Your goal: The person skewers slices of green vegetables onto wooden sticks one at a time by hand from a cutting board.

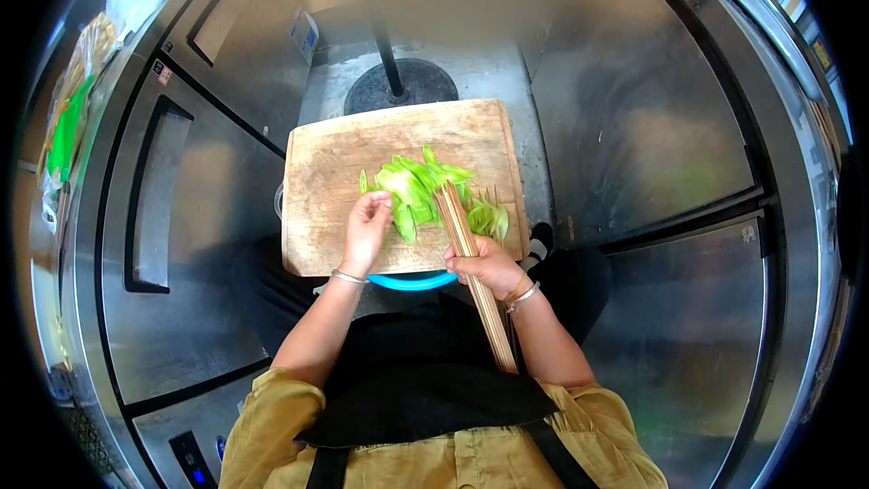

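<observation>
On a wooden cutting board (335, 158) lies a heap of bright green vegetable slices (407, 183), thin and flat; their exact kind is unclear. My left hand (366, 228) is at the heap's left edge, fingers curled together in a pinch. Whether a slice is between those fingertips is too small to tell. My right hand (489, 269) is wrapped around a thick bundle of bamboo skewers (462, 234), which slants across the board's front edge towards my body. Just beyond that hand, paler green slices (487, 217) lie among thin skewer points at the board's right side.
Beneath the board's front edge shows a blue rim (412, 282). A black round base with a pole (398, 86) stands behind the board. Steel cabinets with door handles (158, 195) rise on the left, and more steel doors (643, 127) on the right.
</observation>
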The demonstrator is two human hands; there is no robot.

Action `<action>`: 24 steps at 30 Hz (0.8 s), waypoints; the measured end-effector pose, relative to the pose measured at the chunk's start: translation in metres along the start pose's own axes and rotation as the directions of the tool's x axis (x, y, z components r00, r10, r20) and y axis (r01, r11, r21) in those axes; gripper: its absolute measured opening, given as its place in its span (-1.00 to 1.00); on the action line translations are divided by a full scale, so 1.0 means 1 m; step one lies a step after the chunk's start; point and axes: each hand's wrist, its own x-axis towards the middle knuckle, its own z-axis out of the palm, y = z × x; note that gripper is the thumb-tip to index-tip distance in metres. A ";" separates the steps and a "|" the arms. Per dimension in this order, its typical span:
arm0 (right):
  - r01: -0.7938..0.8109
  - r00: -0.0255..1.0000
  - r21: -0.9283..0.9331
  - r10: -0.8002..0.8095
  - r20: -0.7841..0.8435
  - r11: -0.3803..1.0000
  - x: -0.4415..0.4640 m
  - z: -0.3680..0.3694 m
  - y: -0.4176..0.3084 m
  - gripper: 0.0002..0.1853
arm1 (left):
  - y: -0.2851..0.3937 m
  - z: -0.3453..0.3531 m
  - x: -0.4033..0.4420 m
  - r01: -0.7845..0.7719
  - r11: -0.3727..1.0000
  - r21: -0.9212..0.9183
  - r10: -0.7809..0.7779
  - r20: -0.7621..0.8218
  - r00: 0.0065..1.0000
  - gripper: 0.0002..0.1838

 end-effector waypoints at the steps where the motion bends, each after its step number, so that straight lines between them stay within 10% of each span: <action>1: 0.000 1.000 -0.001 0.000 0.001 1.000 0.000 0.000 0.000 -0.87 | 0.001 0.003 0.001 0.005 1.000 0.023 -0.006 0.047 0.999 -0.81; 8: 0.003 1.000 0.026 -0.003 0.008 1.000 0.000 -0.004 -0.001 -0.87 | -0.054 -0.021 0.039 -0.213 0.961 0.177 0.256 -0.271 0.928 -0.70; 15: -0.008 1.000 0.017 0.008 0.003 1.000 0.000 -0.003 -0.001 -0.87 | -0.021 -0.037 0.042 -0.205 0.703 0.681 0.341 -0.069 0.938 -0.67; 24: -0.016 1.000 0.046 0.015 0.011 0.999 0.001 -0.007 0.001 -0.86 | -0.019 -0.057 0.063 0.063 0.575 0.816 0.278 -0.267 0.923 -0.79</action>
